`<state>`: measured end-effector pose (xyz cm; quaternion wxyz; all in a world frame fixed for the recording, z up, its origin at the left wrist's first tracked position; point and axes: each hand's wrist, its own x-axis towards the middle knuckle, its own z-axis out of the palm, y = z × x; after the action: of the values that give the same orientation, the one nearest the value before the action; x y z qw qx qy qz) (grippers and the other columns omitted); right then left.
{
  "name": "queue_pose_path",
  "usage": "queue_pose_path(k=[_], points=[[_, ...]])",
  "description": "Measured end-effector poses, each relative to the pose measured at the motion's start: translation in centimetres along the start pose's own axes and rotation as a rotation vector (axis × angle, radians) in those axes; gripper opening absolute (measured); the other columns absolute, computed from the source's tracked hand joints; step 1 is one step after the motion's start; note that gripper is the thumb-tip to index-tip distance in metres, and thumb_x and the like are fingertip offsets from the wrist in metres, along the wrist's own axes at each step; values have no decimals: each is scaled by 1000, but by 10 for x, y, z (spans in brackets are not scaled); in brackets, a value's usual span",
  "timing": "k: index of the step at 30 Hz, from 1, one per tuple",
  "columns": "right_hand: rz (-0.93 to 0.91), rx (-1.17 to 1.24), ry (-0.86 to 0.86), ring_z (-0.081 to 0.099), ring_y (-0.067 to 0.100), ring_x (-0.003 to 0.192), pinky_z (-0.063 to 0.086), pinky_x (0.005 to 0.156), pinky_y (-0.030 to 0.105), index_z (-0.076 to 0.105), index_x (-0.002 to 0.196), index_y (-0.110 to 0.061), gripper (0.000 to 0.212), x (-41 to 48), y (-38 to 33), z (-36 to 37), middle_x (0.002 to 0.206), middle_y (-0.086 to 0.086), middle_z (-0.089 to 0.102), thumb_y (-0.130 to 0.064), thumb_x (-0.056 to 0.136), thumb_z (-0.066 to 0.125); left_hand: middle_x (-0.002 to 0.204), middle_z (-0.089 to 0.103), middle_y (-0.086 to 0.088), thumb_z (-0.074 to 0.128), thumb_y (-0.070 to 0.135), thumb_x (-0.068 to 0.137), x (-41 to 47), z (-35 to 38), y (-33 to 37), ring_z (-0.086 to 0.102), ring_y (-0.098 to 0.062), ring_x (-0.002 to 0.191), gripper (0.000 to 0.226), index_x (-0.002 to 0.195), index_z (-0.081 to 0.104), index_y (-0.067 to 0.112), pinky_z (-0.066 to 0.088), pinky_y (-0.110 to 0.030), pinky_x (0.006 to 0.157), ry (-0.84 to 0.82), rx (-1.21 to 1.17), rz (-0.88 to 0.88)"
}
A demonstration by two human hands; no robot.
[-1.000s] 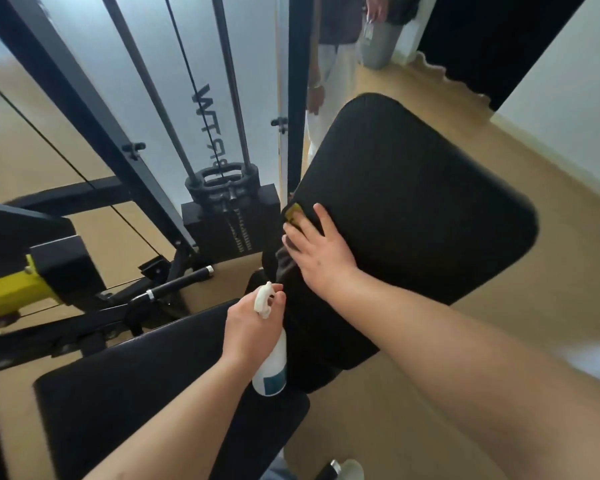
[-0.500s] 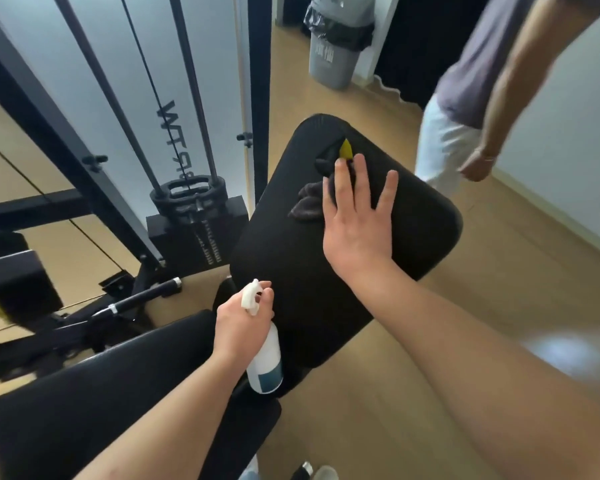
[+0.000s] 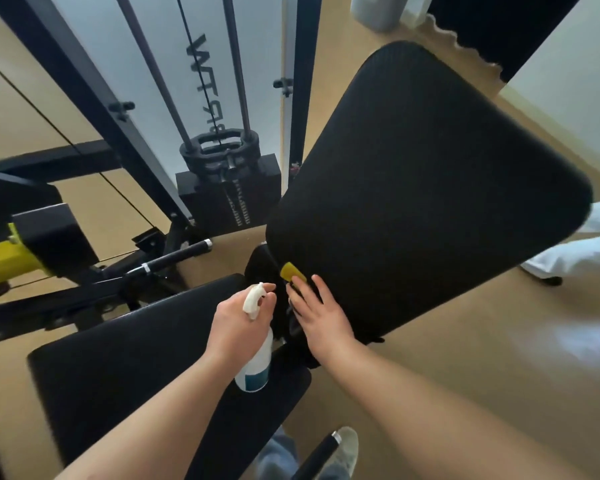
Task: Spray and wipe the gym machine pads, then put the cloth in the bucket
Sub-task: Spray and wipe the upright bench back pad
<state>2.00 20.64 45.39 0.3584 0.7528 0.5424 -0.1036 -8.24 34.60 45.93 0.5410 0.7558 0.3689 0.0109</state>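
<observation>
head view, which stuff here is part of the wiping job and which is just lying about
Part of the job:
spray bottle gripped by the left hand
dark cloth with a yellow tag, under the flat right hand
back pad
seat pad

Just there:
weight stack
grey bin
black handle bar
yellow frame part

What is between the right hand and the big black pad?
A dark cloth, yellow-tagged, pressed by the right hand onto the pad; the head view shows it.
</observation>
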Motion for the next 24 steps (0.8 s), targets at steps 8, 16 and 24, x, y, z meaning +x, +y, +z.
queue_pose_path(k=[8, 16, 24], points=[[111, 125, 66, -32, 39, 153, -30, 106, 62, -1, 166, -12, 64, -51, 31, -4, 170, 16, -25, -23, 111, 29, 98, 71, 17, 59, 48, 100, -6, 19, 27, 70, -6, 92, 24, 122, 68, 42, 60, -32, 78, -45, 83, 80], [518, 121, 334, -20, 37, 158, -32, 105, 68, -7, 165, -13, 68, -116, 134, -42, 171, 15, -16, -25, 108, 27, 91, 73, 5, 57, 45, 101, -26, 52, 89, 69, -13, 87, 19, 115, 68, 41, 50, -26, 67, -44, -55, 77], [919, 234, 523, -6, 38, 159, -11, 115, 73, 7, 167, -18, 74, -172, 174, -38, 170, 19, 1, -22, 105, 47, 92, 74, 5, 56, 45, 102, -34, 73, 109, 71, -9, 87, 21, 117, 69, 38, 55, -28, 72, -34, -142, 75]])
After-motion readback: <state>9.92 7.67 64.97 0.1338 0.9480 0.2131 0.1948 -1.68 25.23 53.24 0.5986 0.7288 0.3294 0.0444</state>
